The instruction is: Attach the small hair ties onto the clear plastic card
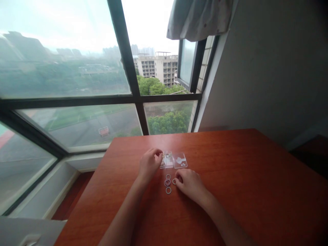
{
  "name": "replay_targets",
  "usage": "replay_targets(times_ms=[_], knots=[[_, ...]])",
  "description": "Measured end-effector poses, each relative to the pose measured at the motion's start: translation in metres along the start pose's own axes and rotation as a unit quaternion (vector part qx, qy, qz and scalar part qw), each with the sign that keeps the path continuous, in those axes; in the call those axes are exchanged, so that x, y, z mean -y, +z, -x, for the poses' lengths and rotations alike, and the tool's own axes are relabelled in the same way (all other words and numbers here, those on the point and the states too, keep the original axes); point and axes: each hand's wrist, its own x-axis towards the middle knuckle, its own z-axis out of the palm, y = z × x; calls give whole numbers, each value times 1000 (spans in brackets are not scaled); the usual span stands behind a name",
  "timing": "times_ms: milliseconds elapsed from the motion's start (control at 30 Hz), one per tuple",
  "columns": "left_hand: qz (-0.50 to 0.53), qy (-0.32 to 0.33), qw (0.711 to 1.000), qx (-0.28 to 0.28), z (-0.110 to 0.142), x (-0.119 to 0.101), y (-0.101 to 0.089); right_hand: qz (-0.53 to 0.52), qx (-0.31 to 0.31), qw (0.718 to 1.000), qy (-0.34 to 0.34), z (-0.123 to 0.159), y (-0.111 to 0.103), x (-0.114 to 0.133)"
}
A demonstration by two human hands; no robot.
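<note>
A small clear plastic box (168,163) lies on the table with its lid (180,161) folded out to the right. Small pale and shiny pieces, too small to name, sit in the box; white shapes show on the lid. My left hand (150,163) is closed at the box's left edge, thumb and finger pinched on its side. In front of the box lie several small rings: a pale one (168,190) nearest me, and overlapping pinkish and pale ones (167,182). My right hand (191,181) is closed, its fingertips pinching another pale ring (174,181) at the tabletop.
The reddish-brown wooden table (230,191) reaches to a dark-framed window (138,99) at the back and left. A grey wall (261,75) rises on the right. A short curtain (200,20) hangs above an outward-opened pane (188,63).
</note>
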Motion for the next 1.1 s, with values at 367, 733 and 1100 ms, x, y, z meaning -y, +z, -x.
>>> replay_targets(times_ms=[367, 733, 1100], knots=[[93, 40, 988, 114, 8, -28, 8, -113, -150, 982, 12, -9, 0, -11], [107, 25, 978, 178, 10, -43, 7, -127, -195, 973, 0, -9, -2, -10], [65, -26, 995, 70, 4, -20, 17, -105, -174, 979, 3, -9, -6, -8]])
